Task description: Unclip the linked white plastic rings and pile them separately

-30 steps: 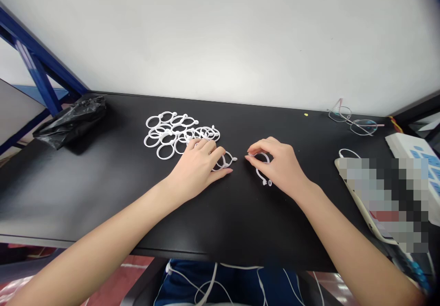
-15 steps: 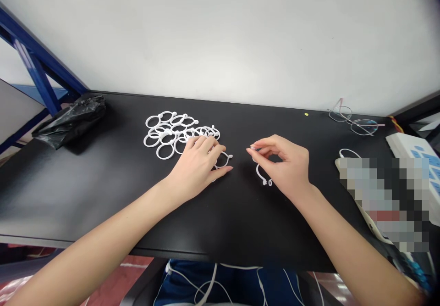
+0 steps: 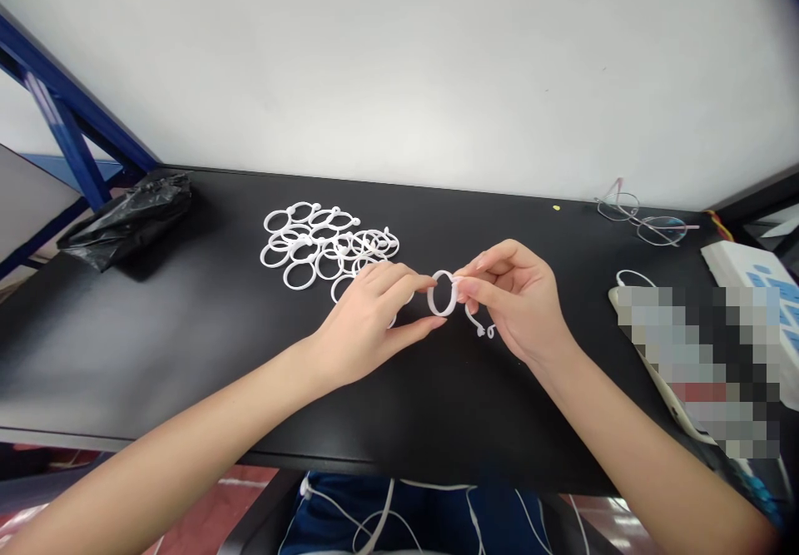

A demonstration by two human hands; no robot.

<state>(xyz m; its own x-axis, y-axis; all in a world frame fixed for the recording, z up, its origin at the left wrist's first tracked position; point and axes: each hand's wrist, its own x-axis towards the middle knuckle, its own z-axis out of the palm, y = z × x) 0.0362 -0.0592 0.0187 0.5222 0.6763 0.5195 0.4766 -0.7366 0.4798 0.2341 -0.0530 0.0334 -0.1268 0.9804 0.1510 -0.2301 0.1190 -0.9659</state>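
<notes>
A white plastic ring (image 3: 442, 293) is held upright just above the black table (image 3: 187, 347), pinched from both sides. My left hand (image 3: 368, 322) grips its left side with thumb and fingers. My right hand (image 3: 515, 301) pinches its right side. An opened white ring (image 3: 478, 322) lies on the table under my right hand. A pile of several white rings (image 3: 321, 243) lies behind my left hand.
A crumpled black bag (image 3: 128, 218) sits at the table's far left. Spectacles (image 3: 642, 220) lie at the far right, beside a pixelated object (image 3: 699, 355) and a white and blue box (image 3: 758, 276). White cables (image 3: 387, 517) hang below the front edge.
My left hand lifted a ring off the table and carried it right. My right hand came in from the right and pinched the ring's other side.
</notes>
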